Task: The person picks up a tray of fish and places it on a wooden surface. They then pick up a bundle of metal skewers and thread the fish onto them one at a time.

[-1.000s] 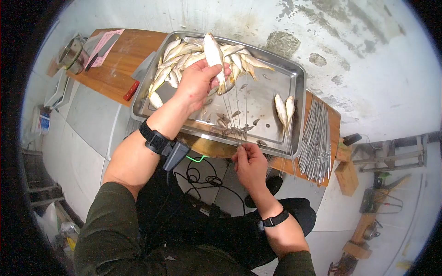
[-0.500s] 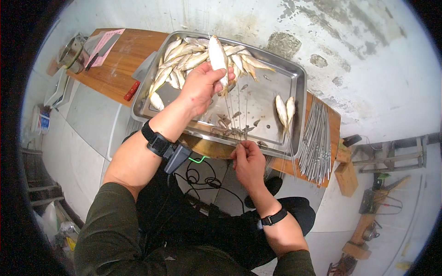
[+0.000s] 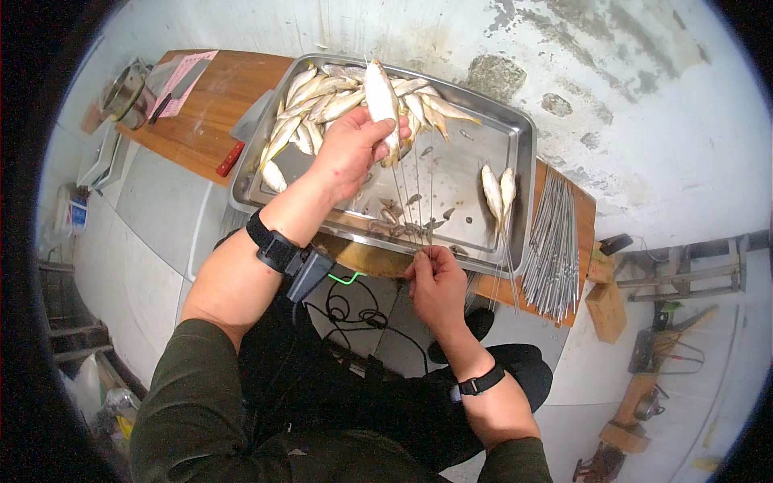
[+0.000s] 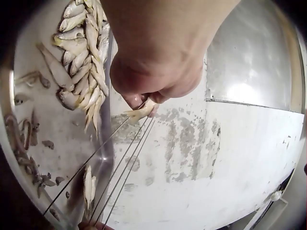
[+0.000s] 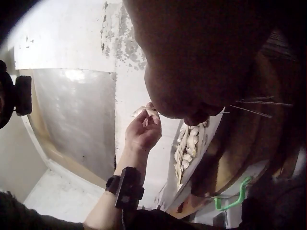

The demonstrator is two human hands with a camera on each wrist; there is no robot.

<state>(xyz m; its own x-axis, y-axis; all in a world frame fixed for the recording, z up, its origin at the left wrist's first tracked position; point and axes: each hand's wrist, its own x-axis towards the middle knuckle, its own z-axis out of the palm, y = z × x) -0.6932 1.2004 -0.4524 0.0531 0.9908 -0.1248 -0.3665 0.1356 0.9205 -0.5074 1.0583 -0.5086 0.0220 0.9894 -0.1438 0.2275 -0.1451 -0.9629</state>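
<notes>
My left hand (image 3: 346, 153) holds a silvery fish (image 3: 380, 92), head up, over a steel tray (image 3: 525, 161), thumb pressed along its side. From the fish's tail end, thin metal skewers (image 4: 123, 160) run down toward my right hand (image 3: 439, 282). That hand pinches their lower ends just in front of the tray's near rim. In the left wrist view the tail (image 4: 140, 113) pokes out below the curled fingers, beside the skewers. A pile of fish (image 3: 322, 105) fills the tray's far left part. Two skewered fish (image 3: 499, 193) lie at its right.
Dark scraps (image 3: 394, 227) lie near the tray's front. A bundle of metal skewers (image 3: 554, 249) rests on the wooden board to the right. On the left are a red-handled knife (image 3: 230, 159) and another knife (image 3: 187, 79) on pink paper. The wall stands right behind.
My left hand and the fish have shifted slightly right and down since a second ago. The right hand has barely moved, its pinch on the skewers kept. The last half second shows almost no motion.
</notes>
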